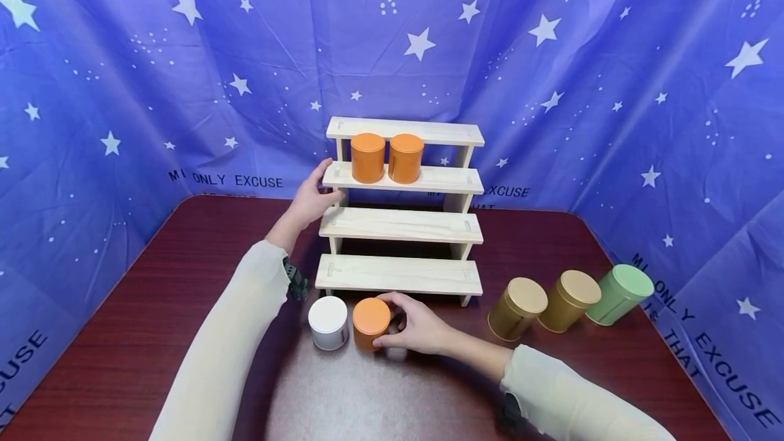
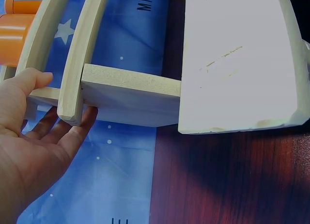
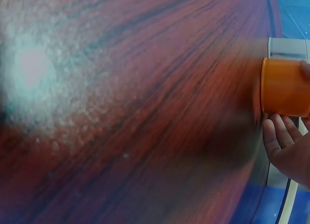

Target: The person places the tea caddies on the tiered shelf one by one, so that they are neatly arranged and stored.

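A four-step rack of pale wood (image 1: 398,224) stands at the back of the table. My left hand (image 1: 309,201) grips its left side near the second step from the top, thumb and fingers around the wooden edge (image 2: 72,83). In front of the rack, my right hand (image 1: 418,325) holds an upright orange tin (image 1: 370,324) between thumb and fingers. Just left of that tin stands a silver tin with a white lid (image 1: 328,322). Two more orange tins (image 1: 367,158) sit side by side on the second step from the top.
To the right of the rack stand two gold tins (image 1: 518,308) and a green tin (image 1: 620,295), in a row on the dark red wooden table (image 1: 153,332). A blue curtain with white stars (image 1: 263,53) hangs around the back and sides.
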The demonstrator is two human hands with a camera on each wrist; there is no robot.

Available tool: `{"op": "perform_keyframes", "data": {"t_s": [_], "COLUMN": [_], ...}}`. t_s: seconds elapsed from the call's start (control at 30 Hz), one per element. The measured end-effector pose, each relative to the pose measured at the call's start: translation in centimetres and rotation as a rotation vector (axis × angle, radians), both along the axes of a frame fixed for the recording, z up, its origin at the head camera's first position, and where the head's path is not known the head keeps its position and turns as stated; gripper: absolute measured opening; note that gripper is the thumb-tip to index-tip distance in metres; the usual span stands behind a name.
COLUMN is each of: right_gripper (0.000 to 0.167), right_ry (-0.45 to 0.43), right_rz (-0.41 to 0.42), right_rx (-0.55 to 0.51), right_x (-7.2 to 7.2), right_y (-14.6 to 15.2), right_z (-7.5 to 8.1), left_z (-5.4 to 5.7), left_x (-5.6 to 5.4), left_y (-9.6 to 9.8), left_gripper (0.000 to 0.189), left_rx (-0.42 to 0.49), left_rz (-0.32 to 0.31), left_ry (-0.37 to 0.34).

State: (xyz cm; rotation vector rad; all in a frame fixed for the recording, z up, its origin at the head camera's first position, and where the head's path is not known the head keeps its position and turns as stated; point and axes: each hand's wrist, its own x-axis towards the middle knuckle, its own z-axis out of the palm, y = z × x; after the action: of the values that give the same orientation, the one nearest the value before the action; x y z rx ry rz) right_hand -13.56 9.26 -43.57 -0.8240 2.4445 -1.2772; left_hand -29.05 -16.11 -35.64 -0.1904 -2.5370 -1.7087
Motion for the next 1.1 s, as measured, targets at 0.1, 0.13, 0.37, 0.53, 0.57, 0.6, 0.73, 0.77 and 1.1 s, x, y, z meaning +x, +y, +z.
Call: {"op": "perform_keyframes", "data": {"t_s": [0.1, 0.13, 0.37, 0.53, 0.57, 0.6, 0.73, 0.77, 1.1], "right_gripper": [0.065, 0.065, 0.065, 0.065, 0.065, 0.065, 0.064, 0.063, 0.062], "right_ry": [0.006, 0.005, 0.004, 0.013, 0.016, 0.02, 0.021, 0.017, 0.038], "right_rz": [0.007, 0.008, -0.001, 0.007, 0.01, 0.012, 0.022, 0.022, 0.002], "right_rx": [0.005, 0.004, -0.001, 0.002, 0.003, 0.005, -0.008, -0.013, -0.014], "right_x": [0.1, 0.1, 0.1, 0.1, 0.1, 0.2, 0.3, 0.3, -0.3], "right_y": [0.0, 0.1, 0.1, 0.1, 0.1, 0.1, 0.1, 0.1, 0.7], "right_z": [0.0, 0.0, 0.2, 0.7, 0.7, 0.9, 1.5, 1.7, 3.3], "left_z": [0.0, 0.0, 0.0, -0.1, -0.2, -0.2, -0.1, -0.1, 0.1], "left_x": [0.1, 0.1, 0.2, 0.2, 0.2, 0.2, 0.3, 0.3, 0.2], "left_y": [0.0, 0.0, 0.0, -0.1, -0.1, -0.1, -0.1, -0.1, 0.0], "left_gripper": [0.082, 0.082, 0.082, 0.081, 0.081, 0.081, 0.082, 0.082, 0.082], "left_rx": [0.01, 0.01, 0.01, 0.014, 0.016, 0.014, 0.017, 0.018, 0.025], "left_rz": [-0.003, -0.005, -0.008, -0.006, -0.005, -0.005, -0.006, -0.006, -0.012], "left_ry": [0.0, -0.001, 0.003, -0.002, -0.005, -0.007, -0.008, -0.007, 0.009]}}
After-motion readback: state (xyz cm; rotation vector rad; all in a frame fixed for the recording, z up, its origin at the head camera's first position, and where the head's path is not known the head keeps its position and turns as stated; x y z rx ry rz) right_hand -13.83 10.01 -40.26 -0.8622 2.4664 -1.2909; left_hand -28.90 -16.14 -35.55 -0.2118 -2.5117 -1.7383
